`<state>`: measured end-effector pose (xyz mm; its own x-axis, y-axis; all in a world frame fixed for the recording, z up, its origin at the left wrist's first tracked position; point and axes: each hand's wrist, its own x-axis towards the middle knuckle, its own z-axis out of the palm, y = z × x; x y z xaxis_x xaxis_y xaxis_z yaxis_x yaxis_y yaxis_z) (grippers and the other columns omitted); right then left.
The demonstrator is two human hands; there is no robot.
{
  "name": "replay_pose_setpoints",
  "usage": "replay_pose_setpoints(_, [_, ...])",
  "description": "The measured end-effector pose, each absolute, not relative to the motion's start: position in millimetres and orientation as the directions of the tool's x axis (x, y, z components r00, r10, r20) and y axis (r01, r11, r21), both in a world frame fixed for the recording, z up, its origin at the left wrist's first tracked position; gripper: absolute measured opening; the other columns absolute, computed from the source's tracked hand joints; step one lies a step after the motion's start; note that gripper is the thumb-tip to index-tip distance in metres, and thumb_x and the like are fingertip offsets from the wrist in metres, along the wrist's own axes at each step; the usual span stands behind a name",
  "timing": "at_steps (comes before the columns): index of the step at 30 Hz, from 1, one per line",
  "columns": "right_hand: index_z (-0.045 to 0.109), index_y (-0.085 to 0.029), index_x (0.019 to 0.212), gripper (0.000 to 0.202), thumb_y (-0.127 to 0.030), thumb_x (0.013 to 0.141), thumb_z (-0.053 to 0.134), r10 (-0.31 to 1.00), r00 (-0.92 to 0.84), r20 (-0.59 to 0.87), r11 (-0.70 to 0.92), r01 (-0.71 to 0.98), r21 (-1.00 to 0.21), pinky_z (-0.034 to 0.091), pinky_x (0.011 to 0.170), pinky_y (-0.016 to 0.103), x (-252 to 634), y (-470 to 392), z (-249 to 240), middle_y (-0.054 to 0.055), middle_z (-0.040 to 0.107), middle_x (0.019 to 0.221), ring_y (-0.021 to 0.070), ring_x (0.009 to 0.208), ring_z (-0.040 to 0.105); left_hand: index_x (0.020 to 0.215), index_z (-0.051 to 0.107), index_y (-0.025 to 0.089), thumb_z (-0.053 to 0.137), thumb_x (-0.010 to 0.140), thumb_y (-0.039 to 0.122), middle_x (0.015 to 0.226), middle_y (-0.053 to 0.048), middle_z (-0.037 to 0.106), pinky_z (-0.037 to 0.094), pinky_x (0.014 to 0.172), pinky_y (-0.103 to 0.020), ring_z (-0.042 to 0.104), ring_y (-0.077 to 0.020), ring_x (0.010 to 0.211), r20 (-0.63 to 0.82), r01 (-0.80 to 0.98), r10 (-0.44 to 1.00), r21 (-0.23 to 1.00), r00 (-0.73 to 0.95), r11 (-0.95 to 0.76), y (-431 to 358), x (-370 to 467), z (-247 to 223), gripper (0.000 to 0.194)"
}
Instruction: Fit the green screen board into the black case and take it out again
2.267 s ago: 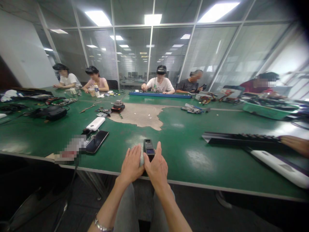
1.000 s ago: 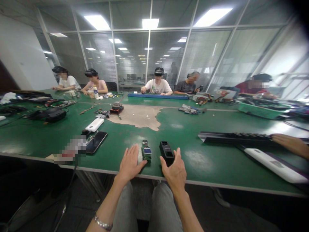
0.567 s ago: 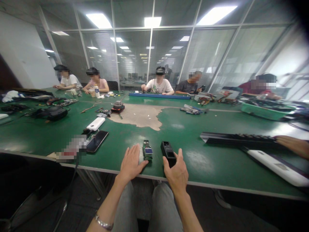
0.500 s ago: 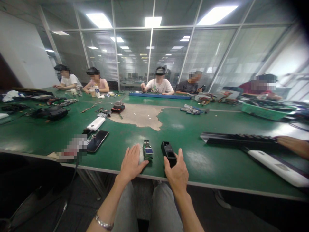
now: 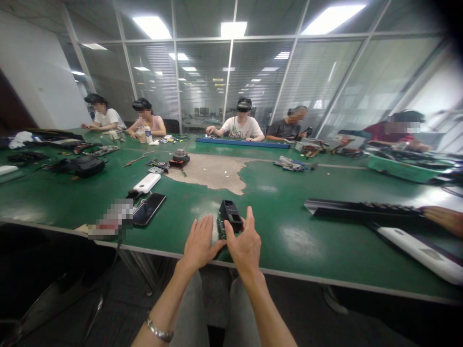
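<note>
My right hand (image 5: 246,246) grips a black plastic housing (image 5: 230,216) with rectangular cut-outs, thumb on its near left side and fingers along its right. A green circuit board (image 5: 219,226) lies beneath and to the left of the housing, mostly covered by it; whether the two touch, I cannot tell. Just left of the board, my left hand (image 5: 198,246) rests on the green table (image 5: 275,260), fingers stretched out, its thumb reaching toward the board's near end. Nothing is held in that hand.
To the left lie a phone (image 5: 149,209) and a white power bank (image 5: 147,183). At right are a long black trough (image 5: 347,208), a white elongated device (image 5: 419,248) and another person's hand (image 5: 443,219). Several people sit across the table. A green basket (image 5: 405,168) stands far right.
My right hand has carried the black housing leftward, so it now partly covers the circuit board. My left hand stays beside the board. The view has shifted slightly.
</note>
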<state>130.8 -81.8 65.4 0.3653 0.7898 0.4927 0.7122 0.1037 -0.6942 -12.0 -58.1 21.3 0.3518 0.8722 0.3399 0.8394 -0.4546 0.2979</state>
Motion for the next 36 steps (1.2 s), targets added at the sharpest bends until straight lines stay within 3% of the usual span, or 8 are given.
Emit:
replay_pose_setpoints(5, [0.019, -0.008, 0.152, 0.079, -0.046, 0.090, 0.049, 0.799, 0.354, 0.486, 0.009, 0.800, -0.599, 0.049, 0.083, 0.039, 119.8, -78.2, 68.3, 0.020, 0.065, 0.115, 0.0295, 0.099, 0.065, 0.151, 0.018, 0.010, 0.043, 0.091, 0.054, 0.154, -0.019, 0.031, 0.020, 0.117, -0.051, 0.029, -0.0298, 0.143, 0.344, 0.831, 0.865, 0.299, 0.365, -0.470, -57.0, -13.1, 20.4, 0.079])
replay_pose_setpoints(12, [0.015, -0.009, 0.152, 0.080, -0.042, 0.089, 0.051, 0.826, 0.323, 0.461, -0.039, 0.850, -0.526, 0.048, 0.080, 0.036, 115.6, -78.1, 74.7, 0.017, 0.067, 0.104, 0.0273, 0.094, 0.066, 0.150, 0.018, 0.006, 0.044, 0.090, 0.046, 0.155, -0.018, 0.029, 0.018, 0.118, -0.050, 0.027, -0.0293, 0.143, 0.311, 0.847, 0.879, 0.285, 0.360, -0.448, -57.1, -11.9, 21.9, 0.077])
replay_pose_setpoints(22, [0.015, -0.007, 0.152, 0.081, -0.039, 0.088, 0.054, 0.849, 0.302, 0.433, -0.019, 0.838, -0.546, 0.049, 0.081, 0.036, 115.3, -84.9, 45.0, 0.017, 0.067, 0.105, 0.0281, 0.097, 0.064, 0.150, 0.019, 0.005, 0.038, 0.091, 0.038, 0.155, -0.018, 0.029, 0.018, 0.119, -0.049, 0.028, -0.0280, 0.143, 0.283, 0.853, 0.887, 0.280, 0.366, -0.441, -58.7, -11.1, 27.0, 0.070])
replay_pose_setpoints(31, [0.018, -0.007, 0.151, 0.088, -0.048, 0.084, 0.058, 0.815, 0.270, 0.513, 0.111, 0.796, -0.595, 0.047, 0.093, 0.042, 121.7, -82.6, 25.7, 0.021, 0.056, 0.131, 0.0293, 0.112, 0.057, 0.150, 0.021, 0.008, 0.042, 0.086, 0.029, 0.155, -0.015, 0.030, 0.016, 0.119, -0.048, 0.026, -0.0268, 0.144, 0.273, 0.859, 0.893, 0.276, 0.359, -0.430, -58.0, -10.0, 26.5, 0.071])
replay_pose_setpoints(36, [0.019, -0.007, 0.151, 0.084, -0.046, 0.086, 0.056, 0.823, 0.281, 0.493, 0.098, 0.786, -0.610, 0.049, 0.089, 0.042, 118.9, -80.2, 31.2, 0.020, 0.061, 0.122, 0.0295, 0.108, 0.060, 0.150, 0.023, 0.009, 0.040, 0.090, 0.035, 0.155, -0.015, 0.031, 0.017, 0.119, -0.049, 0.026, -0.0276, 0.144, 0.274, 0.860, 0.885, 0.251, 0.377, -0.444, -57.0, -11.0, 25.1, 0.068])
